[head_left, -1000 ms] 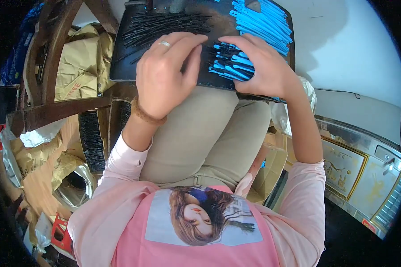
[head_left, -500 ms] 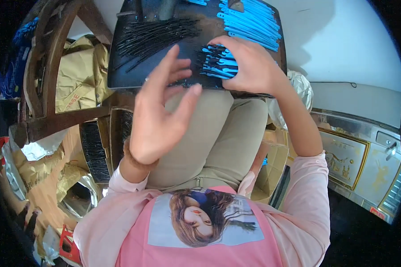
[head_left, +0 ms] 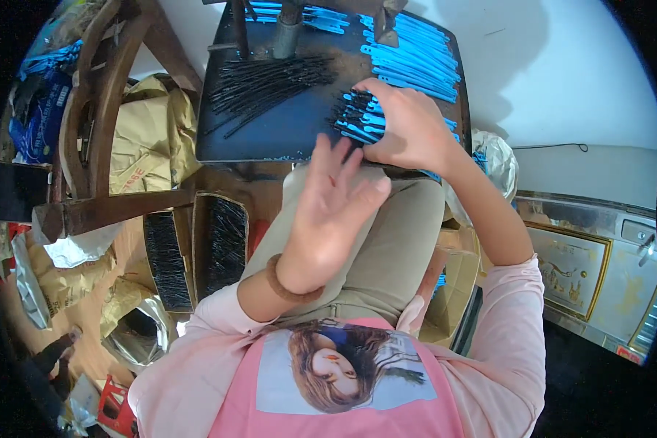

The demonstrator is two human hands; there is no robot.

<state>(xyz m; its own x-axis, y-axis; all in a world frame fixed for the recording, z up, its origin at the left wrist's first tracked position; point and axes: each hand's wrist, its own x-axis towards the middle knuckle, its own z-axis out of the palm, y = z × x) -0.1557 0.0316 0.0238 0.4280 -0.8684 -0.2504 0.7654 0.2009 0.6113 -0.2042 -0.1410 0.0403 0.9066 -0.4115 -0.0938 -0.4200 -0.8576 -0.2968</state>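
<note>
My right hand [head_left: 416, 131] is wrapped round a bundle of thin blue strips with black ends [head_left: 361, 117] at the front right of a dark tabletop [head_left: 274, 142]. The far side of that bundle is hidden in the palm. My left hand [head_left: 336, 208] hangs over my lap, just short of the tabletop's front edge, fingers spread and holding nothing. A pile of thin black rods [head_left: 270, 87] lies left of the bundle. Behind the bundle, flat blue strips with holes in their ends [head_left: 412, 62] are laid in a row.
A metal post [head_left: 287, 36] stands at the tabletop's back. Boxes of black rods [head_left: 223, 237] sit on the floor at left, beside a wooden frame [head_left: 124, 203] and brown paper sacks [head_left: 150, 135]. At right are an open cardboard box [head_left: 449, 292] and a cabinet [head_left: 569, 270].
My left hand has moved right and toward me, away from the tabletop. My right hand keeps its hold on the bundle. The whole view has shifted slightly.
</note>
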